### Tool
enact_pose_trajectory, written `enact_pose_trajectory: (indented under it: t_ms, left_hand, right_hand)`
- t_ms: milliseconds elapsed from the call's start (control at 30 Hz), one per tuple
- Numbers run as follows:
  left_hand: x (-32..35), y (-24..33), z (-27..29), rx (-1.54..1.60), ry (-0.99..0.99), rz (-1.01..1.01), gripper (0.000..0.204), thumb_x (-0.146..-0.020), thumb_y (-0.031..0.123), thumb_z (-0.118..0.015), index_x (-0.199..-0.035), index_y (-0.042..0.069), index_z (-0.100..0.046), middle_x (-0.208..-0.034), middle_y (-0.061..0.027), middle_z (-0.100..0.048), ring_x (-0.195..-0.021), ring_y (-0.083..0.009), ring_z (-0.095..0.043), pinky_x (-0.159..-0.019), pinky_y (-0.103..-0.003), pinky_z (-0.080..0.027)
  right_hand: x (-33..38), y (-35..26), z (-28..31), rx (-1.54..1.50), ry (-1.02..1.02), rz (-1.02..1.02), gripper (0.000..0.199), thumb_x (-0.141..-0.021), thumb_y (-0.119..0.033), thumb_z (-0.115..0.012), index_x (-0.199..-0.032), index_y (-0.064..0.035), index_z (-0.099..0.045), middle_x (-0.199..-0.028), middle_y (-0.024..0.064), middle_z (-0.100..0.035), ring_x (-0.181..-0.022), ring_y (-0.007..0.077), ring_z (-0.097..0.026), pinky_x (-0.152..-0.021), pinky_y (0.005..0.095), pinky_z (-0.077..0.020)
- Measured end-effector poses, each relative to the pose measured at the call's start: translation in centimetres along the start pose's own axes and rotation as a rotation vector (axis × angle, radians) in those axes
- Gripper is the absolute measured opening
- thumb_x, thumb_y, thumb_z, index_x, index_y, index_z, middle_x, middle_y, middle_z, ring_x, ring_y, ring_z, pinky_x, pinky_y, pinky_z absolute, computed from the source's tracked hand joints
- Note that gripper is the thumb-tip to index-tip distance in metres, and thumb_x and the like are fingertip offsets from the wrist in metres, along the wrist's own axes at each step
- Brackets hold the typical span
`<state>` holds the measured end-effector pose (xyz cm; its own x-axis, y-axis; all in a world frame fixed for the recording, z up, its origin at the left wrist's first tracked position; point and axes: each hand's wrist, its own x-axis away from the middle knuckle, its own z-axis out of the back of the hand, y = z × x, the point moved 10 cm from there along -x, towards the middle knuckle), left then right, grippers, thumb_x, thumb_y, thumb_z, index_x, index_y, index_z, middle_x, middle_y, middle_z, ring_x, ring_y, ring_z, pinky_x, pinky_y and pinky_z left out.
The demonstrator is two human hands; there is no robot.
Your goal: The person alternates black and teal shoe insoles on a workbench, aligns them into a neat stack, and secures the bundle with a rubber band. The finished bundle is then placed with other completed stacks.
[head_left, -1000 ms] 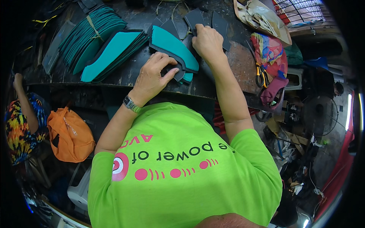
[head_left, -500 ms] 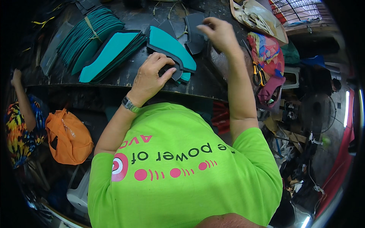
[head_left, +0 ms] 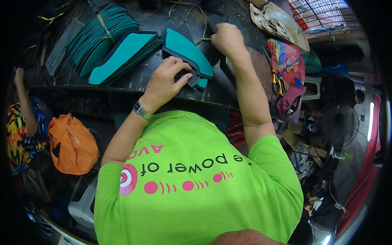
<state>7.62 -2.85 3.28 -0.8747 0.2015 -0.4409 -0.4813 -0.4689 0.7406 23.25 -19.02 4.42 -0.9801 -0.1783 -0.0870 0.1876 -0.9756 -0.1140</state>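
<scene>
On the dark table lies a teal cut piece with a dark grey edge. Just before it, my left hand is curled, thumb and fingers pinching a small dark grey piece near the table's front edge. A bit of teal shows beneath that piece. Farther right, my right hand is closed at a dark grey cut piece, which is blurred and partly covered by the hand; its fingertips are hidden. To the left sit a fanned stack of teal pieces and a tied bundle of teal pieces.
At the far right lie a paper tray of scraps, yellow-black scissors and a colourful cloth bag. Cords cross the table's back. An orange bag hangs at left, near another person's arm. A fan stands right.
My right hand has moved left and closed from a loose, open pose over the dark grey pieces, one of which has shifted. My left hand keeps nearly the same place; the view has shifted slightly.
</scene>
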Motion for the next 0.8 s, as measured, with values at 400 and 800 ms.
enact_pose_trajectory:
  t_ms: [400,800]
  left_hand:
    - [0.0,-0.3,0.0,0.051,-0.007,0.020,0.017,-0.085,0.008,-0.076,-0.100,0.002,-0.070,-0.100,-0.0110,-0.065,-0.093,-0.0276,-0.065,-0.082,-0.035,-0.052]
    - [3.2,-3.2,0.5,0.648,0.020,0.473,0.051,-0.092,0.011,-0.072,-0.137,-0.001,-0.053,-0.137,-0.0147,-0.052,-0.126,-0.0235,-0.055,-0.105,-0.034,-0.046]
  right_hand:
    - [1.2,12.9,-0.2,-0.153,0.068,-0.368,0.049,-0.082,-0.041,-0.071,-0.118,-0.0084,-0.069,-0.115,0.0209,-0.072,-0.112,0.0383,-0.066,-0.098,0.0463,-0.0499]
    - [3.8,7.4,4.6,-0.836,0.407,0.030,0.060,-0.080,0.007,-0.074,-0.135,-0.0073,-0.054,-0.088,0.0031,-0.067,-0.075,0.0111,-0.064,-0.067,0.0240,-0.0524]
